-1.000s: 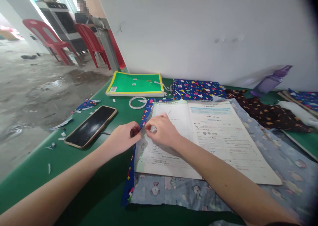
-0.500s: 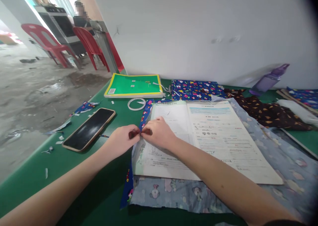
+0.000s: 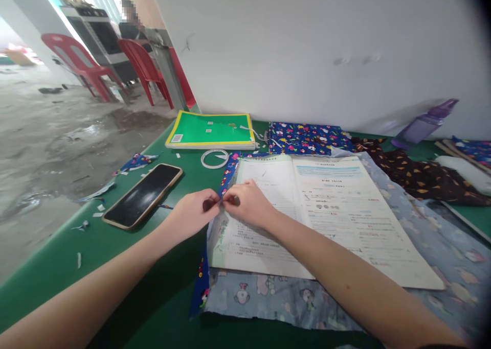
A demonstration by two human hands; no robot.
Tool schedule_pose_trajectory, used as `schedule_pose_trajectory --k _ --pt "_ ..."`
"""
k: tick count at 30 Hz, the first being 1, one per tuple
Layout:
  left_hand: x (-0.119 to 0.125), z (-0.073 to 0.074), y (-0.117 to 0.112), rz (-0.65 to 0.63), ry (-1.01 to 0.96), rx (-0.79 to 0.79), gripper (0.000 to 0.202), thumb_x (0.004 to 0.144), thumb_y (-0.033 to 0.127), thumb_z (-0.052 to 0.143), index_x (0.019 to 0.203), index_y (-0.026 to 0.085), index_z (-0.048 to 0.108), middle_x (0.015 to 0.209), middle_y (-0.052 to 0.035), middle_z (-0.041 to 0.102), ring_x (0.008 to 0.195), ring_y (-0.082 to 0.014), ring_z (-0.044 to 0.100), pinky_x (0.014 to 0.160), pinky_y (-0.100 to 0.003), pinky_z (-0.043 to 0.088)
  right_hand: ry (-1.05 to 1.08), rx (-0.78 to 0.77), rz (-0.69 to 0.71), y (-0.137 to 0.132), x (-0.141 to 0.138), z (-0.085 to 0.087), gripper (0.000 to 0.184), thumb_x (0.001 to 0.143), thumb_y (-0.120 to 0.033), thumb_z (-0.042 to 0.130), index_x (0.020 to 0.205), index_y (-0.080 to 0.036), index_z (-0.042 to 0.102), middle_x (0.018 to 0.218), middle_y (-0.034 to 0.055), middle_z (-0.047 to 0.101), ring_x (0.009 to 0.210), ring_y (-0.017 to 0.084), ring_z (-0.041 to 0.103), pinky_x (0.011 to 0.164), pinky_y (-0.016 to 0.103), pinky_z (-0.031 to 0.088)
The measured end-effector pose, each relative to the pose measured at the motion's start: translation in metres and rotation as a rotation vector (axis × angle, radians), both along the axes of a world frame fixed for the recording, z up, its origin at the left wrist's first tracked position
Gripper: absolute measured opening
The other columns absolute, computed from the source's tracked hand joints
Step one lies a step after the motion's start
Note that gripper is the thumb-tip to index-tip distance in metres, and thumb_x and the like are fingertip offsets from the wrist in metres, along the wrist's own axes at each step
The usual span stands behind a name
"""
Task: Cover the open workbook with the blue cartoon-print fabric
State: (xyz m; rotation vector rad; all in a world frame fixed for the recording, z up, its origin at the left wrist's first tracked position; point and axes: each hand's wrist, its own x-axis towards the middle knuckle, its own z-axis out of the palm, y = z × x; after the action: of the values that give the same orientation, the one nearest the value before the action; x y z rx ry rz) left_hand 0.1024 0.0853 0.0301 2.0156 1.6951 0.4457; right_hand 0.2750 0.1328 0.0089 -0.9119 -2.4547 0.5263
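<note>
An open book (image 3: 337,226) with printed pages lies flat on a patterned cloth. The cloth's pale grey-blue underside (image 3: 284,300) spreads below and right of the book, and its dark blue printed border (image 3: 202,277) shows along the left edge. My left hand (image 3: 194,211) and my right hand (image 3: 249,201) meet at the book's left edge, fingertips pinched together on the blue border. The right hand rests over the left page. What exactly lies between the fingertips is mostly hidden by the fingers.
On the green table (image 3: 161,287), a phone (image 3: 142,195) lies left of my hands. Behind are a green book (image 3: 210,129), a tape roll (image 3: 215,159), folded blue cloth (image 3: 309,138), brown cloth (image 3: 414,175) and a purple bottle (image 3: 422,126). Scraps litter the left side. A person (image 3: 132,29) sits beyond red chairs (image 3: 143,65).
The whole view has shifted slightly, so things appear a little further right. Both hands keep their pinch at the book's left edge, with hardly any movement.
</note>
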Motion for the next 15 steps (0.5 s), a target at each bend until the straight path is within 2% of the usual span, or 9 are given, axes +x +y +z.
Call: schedule_pose_trajectory --k 4,9,15 --pt "-0.0005 0.0008 -0.0005 0.008 -0.006 -0.005 0.016 0.078 0.033 0.046 0.082 0.020 0.056 0.070 0.0005 0.062 0.063 -0.0162 0.056 0.059 -0.026 0.037 0.014 -0.021 -0.008 -0.0004 0.0006 0.0009 0.008 0.077 -0.018 0.056 0.075 -0.020 0.063 0.075 -0.0028 0.066 0.070 0.011 0.054 0.079 0.031 0.029" --pt "0.0000 0.0036 0.0000 0.022 0.012 -0.002 0.015 0.079 0.033 0.046 0.081 0.021 0.055 0.068 0.0014 0.061 0.061 -0.0156 0.055 0.058 -0.026 0.036 0.007 -0.018 -0.010 0.0005 0.0006 0.0002 0.010 0.081 -0.021 0.056 0.077 -0.020 0.065 0.080 -0.0017 0.068 0.074 0.012 0.056 0.080 0.032 0.030" --pt "0.0014 0.0082 -0.0021 0.020 0.114 0.115 0.027 0.080 0.047 0.049 0.081 0.021 0.056 0.063 0.0020 0.059 0.057 -0.0143 0.053 0.056 -0.026 0.033 -0.001 0.005 0.001 0.0015 0.0003 -0.0014 0.010 0.081 -0.019 0.057 0.082 -0.021 0.067 0.084 -0.0014 0.068 0.078 0.012 0.057 0.079 0.031 0.030"
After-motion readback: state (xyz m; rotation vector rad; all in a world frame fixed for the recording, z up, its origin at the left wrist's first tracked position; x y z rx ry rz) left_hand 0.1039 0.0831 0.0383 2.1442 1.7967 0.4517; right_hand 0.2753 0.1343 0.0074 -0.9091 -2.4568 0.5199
